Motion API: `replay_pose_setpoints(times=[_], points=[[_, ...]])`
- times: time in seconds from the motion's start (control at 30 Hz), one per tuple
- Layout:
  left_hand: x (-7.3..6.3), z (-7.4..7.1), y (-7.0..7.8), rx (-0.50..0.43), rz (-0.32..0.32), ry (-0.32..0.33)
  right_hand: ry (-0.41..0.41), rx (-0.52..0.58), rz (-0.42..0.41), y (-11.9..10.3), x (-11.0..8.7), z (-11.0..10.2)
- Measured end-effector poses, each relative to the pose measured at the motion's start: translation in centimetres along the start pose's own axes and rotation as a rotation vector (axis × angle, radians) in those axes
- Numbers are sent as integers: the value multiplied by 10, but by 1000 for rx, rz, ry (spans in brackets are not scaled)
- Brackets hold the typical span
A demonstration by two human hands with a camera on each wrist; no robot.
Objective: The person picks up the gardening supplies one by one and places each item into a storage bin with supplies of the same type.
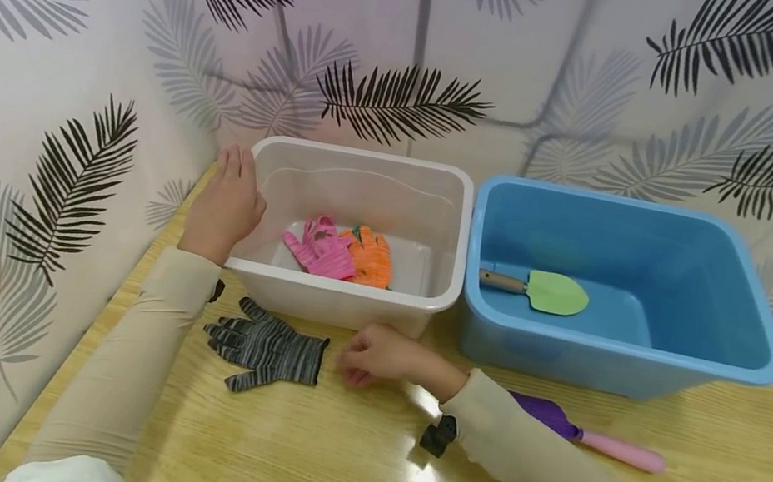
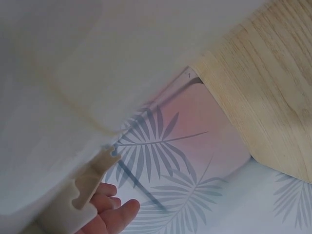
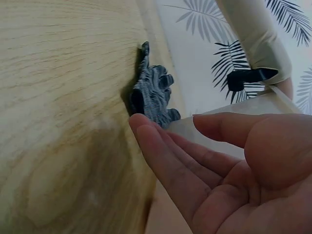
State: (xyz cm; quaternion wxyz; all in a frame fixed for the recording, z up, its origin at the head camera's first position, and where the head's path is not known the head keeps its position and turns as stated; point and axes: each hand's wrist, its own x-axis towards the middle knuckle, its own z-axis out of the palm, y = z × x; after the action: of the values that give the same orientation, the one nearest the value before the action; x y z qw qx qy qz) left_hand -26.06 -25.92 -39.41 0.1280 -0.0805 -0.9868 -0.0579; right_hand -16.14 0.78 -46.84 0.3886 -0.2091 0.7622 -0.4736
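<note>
My left hand grips the left rim of a whitish plastic tub; in the left wrist view its fingers show beside the rim. A pink glove and an orange glove lie inside this tub. On the table in front of it is a grey-and-black striped knit glove, palm flat, cuff to the right. My right hand hovers just right of that cuff, thumb and fingers apart and holding nothing. In the right wrist view the striped glove shows beyond the fingertips.
A blue tub stands right of the whitish one, holding a green trowel with a wooden handle. A purple trowel with a pink handle lies on the wooden table, partly behind the right forearm. Leaf-patterned cloth hangs behind.
</note>
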Motion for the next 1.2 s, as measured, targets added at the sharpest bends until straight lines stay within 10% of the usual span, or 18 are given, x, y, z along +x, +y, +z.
replay_pose_setpoints(times=[0.67, 1.2], points=[[1, 1, 6, -7, -7, -22, 200, -309, -35, 13, 30, 23], [1, 2, 2, 13, 11, 30, 300, -306, -63, 13, 45, 35]])
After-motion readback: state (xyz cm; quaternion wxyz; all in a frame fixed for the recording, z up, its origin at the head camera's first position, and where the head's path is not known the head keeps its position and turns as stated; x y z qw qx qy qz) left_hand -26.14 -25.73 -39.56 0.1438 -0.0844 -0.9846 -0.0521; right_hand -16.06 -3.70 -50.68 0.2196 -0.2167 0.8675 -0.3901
